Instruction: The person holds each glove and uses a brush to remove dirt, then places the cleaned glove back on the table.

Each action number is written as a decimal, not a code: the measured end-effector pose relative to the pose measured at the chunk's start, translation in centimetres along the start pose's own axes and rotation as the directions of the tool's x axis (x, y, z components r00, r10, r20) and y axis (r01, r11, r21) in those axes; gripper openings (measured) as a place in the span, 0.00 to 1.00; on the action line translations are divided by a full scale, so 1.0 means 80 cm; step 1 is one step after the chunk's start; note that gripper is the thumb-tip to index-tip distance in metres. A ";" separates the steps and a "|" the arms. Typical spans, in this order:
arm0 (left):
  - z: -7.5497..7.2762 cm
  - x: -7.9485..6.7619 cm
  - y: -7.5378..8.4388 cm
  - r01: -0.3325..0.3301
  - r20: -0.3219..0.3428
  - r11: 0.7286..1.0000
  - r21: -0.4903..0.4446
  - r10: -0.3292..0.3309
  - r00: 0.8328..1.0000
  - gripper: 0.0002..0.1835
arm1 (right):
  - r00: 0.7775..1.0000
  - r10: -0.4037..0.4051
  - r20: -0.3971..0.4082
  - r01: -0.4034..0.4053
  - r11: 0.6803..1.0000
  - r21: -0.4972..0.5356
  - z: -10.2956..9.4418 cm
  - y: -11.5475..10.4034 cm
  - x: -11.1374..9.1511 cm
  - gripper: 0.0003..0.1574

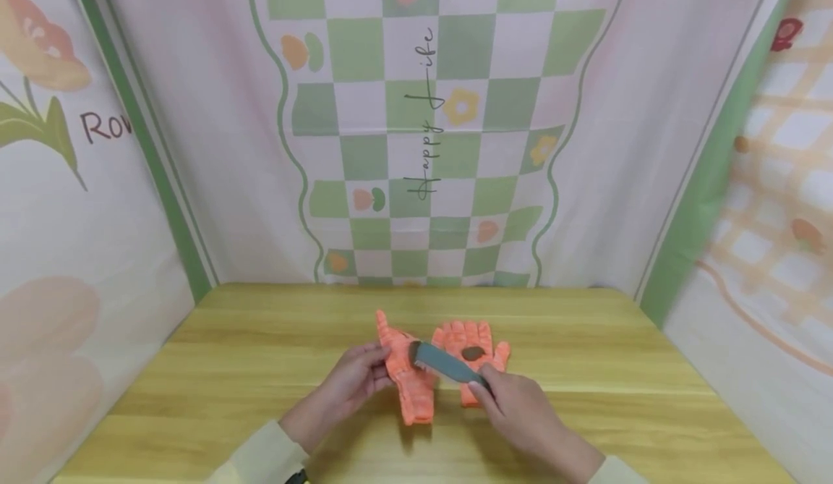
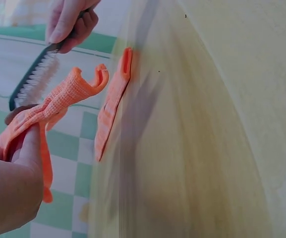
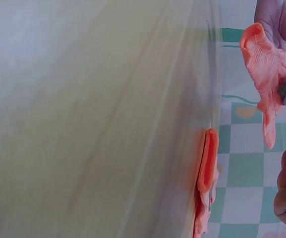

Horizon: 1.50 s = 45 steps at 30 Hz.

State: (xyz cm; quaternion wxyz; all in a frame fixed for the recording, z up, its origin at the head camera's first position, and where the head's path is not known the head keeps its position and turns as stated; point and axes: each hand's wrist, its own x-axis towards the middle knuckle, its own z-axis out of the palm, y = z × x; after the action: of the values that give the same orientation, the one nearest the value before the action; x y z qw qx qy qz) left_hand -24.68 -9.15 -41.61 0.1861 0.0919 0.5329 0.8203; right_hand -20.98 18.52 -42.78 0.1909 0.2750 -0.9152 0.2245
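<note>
An orange knit glove (image 1: 414,393) is held up off the table in my left hand (image 1: 354,381), the thumb on one side of it and fingers behind. My right hand (image 1: 520,406) grips the dark handle of a blue-grey brush (image 1: 447,363). White bristles (image 2: 39,79) show in the left wrist view. The brush's far end is at a brown patch (image 2: 18,114) on the held glove; whether the bristles touch it I cannot tell. A second orange glove (image 1: 463,336) lies flat on the table behind the brush, a brown spot (image 1: 473,354) on it.
The wood-grain table (image 1: 260,325) runs back to a hanging cloth (image 1: 358,158) with green and white checks. Printed cloths also hang at the left (image 1: 78,252) and right (image 1: 781,202) sides.
</note>
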 end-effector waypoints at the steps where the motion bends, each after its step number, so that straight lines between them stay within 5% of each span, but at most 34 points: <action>1: 0.000 0.000 0.000 0.002 0.003 1.000 0.002 -0.002 1.000 0.22 | 1.000 -0.004 -0.008 0.004 1.000 0.004 0.000 -0.001 0.001 0.18; 8: 0.004 -0.001 -0.001 0.011 0.011 1.000 0.009 -0.011 1.000 0.22 | 0.994 -0.068 -0.089 0.067 0.998 -0.012 -0.002 -0.006 0.008 0.18; 33: -0.002 -0.001 -0.002 0.017 -0.050 1.000 0.006 -0.017 0.999 0.21 | 0.995 -0.030 0.098 0.031 0.999 -0.016 -0.003 -0.002 0.001 0.17; 45: -0.004 -0.003 0.004 0.016 -0.024 1.000 0.000 -0.016 1.000 0.22 | 0.998 -0.053 0.032 0.054 0.998 -0.019 -0.013 -0.001 0.002 0.17</action>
State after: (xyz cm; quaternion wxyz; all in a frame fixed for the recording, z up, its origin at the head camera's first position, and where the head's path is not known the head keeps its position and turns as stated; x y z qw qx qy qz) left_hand -24.64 -9.62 -41.42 0.1864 0.0780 0.5360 0.8197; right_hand -20.81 18.89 -41.83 0.1850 0.3011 -0.9126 0.2057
